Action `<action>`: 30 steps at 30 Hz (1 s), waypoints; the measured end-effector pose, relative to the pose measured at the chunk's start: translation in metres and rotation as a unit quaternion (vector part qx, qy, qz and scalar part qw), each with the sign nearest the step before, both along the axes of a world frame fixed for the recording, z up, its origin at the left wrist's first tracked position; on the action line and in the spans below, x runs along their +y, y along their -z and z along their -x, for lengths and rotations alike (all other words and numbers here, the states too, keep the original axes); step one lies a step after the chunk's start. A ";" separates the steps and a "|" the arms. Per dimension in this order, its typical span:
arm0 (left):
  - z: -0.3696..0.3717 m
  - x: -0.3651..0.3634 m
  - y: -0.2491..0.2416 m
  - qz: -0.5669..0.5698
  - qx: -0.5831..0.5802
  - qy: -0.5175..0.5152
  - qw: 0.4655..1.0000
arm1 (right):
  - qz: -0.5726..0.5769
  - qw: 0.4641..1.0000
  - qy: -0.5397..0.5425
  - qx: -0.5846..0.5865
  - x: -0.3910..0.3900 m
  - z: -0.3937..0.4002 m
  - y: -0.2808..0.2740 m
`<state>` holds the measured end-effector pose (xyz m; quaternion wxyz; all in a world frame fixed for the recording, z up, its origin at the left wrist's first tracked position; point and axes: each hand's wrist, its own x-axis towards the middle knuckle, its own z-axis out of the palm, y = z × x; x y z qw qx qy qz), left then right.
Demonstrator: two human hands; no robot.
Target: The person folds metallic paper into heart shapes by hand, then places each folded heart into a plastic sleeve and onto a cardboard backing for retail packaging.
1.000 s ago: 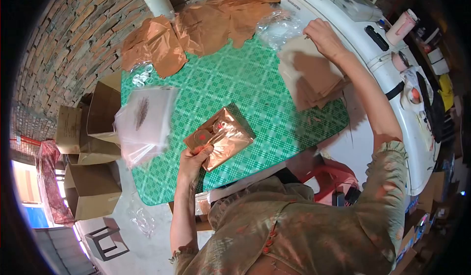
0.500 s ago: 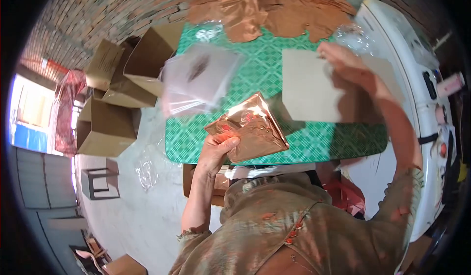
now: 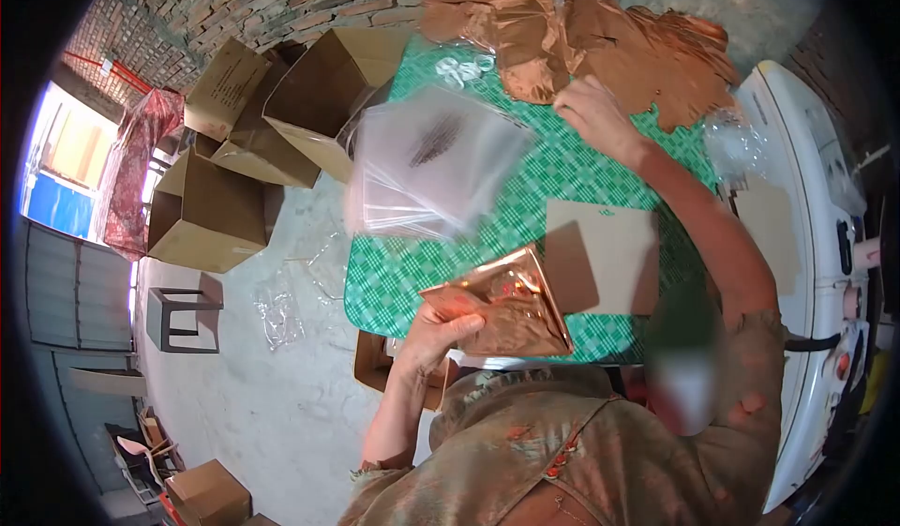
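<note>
My left hand (image 3: 436,334) is closed on a flat, folded piece of shiny copper-coloured foil (image 3: 511,310), thumb on top, above the table's near edge. My right hand (image 3: 600,118) reaches over the far side of the table, close to a heap of larger copper foil pieces (image 3: 647,52). Its fingers are loosely bent, and nothing shows in them. Below that arm lies a beige card (image 3: 609,254) with a small green mark, partly in shadow. Left of it is a stack of clear plastic sleeves (image 3: 441,156) with dark print on the top one.
The table has a green checked cover (image 3: 384,287). Open cardboard boxes (image 3: 211,212) stand at its left, near a small dark stool (image 3: 185,320). White appliance (image 3: 816,188) borders the right, beside another beige card (image 3: 764,235) and crumpled clear plastic (image 3: 736,142).
My right hand has moved from over the beige cards toward the foil heap. My left hand still holds the folded foil. The whole view has shifted, with the table lower and farther right.
</note>
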<state>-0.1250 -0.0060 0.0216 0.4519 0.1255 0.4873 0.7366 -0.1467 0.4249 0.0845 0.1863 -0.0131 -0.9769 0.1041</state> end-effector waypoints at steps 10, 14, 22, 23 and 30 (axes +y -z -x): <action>0.005 -0.012 0.028 -0.002 -0.076 -0.014 0.997 | -0.010 0.994 0.106 0.020 0.014 0.185 0.040; 0.004 -0.013 0.028 -0.014 -0.108 -0.009 0.994 | -0.030 0.995 0.091 -0.003 0.021 0.217 0.048; 0.004 -0.012 0.031 -0.018 -0.094 -0.011 0.995 | -0.048 0.994 0.083 -0.053 0.036 0.218 0.033; 0.003 -0.011 0.030 -0.020 -0.084 -0.013 0.996 | 0.036 0.996 0.061 -0.045 0.038 0.204 0.025; 0.007 -0.005 0.009 -0.020 -0.041 0.000 0.999 | 0.385 0.916 -0.018 -0.109 0.008 0.035 -0.042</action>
